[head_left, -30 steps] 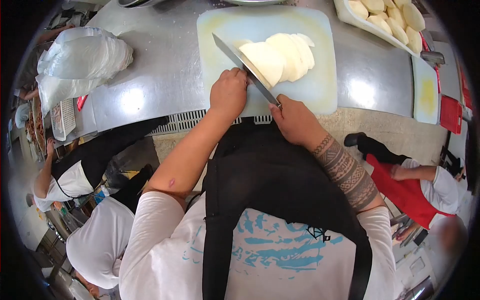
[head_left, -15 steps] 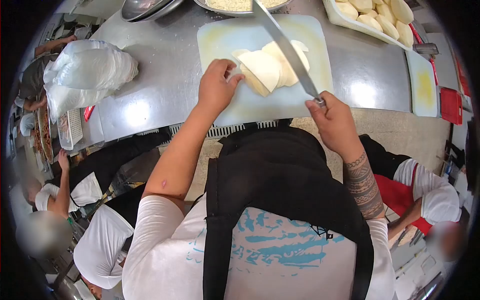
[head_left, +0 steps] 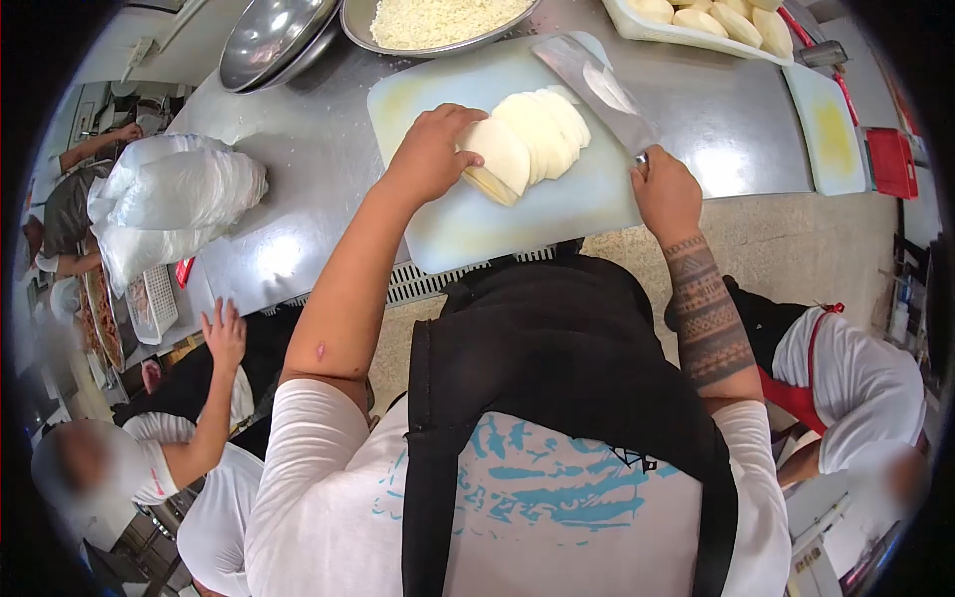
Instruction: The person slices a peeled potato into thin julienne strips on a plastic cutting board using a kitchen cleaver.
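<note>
Pale, thin slices (head_left: 542, 134) lie fanned and overlapping on a white cutting board (head_left: 438, 239) with yellowish stains. My left hand (head_left: 438, 149) holds the left end of the slices, its fingers curved over them and the thumb at their near side. In my right hand (head_left: 665, 191) is the handle of a wide-bladed knife (head_left: 597, 90). Its blade lies low over the board's right part, pointing away to the upper left, to the right of the slices and apart from them.
Behind the board stands a bowl of grated pale food (head_left: 443, 22), beside stacked metal bowls (head_left: 274, 50). A white tray (head_left: 686, 42) holds peeled pieces. Plastic bags (head_left: 174, 199) lie left. A second board (head_left: 828, 129) and red container (head_left: 890, 162) are right. Co-workers stand on both sides.
The knife has moved right, off the slices, and its blade now lies flatter. The slices are gathered closer together in a row. The left co-worker's hand has risen near the table.
</note>
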The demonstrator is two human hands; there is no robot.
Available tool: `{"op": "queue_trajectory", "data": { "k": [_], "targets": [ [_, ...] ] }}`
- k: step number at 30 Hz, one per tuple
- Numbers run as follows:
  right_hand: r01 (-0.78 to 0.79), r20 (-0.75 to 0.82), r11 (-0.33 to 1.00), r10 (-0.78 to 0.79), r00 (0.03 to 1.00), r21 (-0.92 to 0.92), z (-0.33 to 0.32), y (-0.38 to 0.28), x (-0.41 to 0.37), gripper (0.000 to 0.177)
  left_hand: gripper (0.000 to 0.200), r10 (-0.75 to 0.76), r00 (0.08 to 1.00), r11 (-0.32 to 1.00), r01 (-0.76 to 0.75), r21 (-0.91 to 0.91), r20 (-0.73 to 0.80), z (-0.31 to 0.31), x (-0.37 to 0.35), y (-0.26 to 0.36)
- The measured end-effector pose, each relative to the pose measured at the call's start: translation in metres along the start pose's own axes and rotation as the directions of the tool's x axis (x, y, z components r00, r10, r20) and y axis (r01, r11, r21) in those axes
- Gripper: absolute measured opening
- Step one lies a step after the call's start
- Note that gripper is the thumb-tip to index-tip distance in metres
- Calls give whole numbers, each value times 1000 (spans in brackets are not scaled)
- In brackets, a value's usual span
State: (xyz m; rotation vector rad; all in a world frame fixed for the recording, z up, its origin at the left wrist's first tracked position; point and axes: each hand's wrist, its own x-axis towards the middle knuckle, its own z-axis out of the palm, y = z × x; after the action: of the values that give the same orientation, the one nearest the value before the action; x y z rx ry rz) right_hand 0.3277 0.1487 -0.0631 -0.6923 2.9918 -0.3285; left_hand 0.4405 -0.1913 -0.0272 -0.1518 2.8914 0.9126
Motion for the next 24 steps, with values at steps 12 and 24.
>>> {"op": "queue_trajectory", "data": {
  "k": [12,24],
  "targets": [
    [133,119,785,-254,960,605,-3,-126,23,32,61,41,996,997,-46,-66,-80,7,-4,-7],
    [13,111,703,-130,985,711,-18,-100,29,22,75,-24,993,980,0,-201,-118,17,-7,-22]
  ]
}}
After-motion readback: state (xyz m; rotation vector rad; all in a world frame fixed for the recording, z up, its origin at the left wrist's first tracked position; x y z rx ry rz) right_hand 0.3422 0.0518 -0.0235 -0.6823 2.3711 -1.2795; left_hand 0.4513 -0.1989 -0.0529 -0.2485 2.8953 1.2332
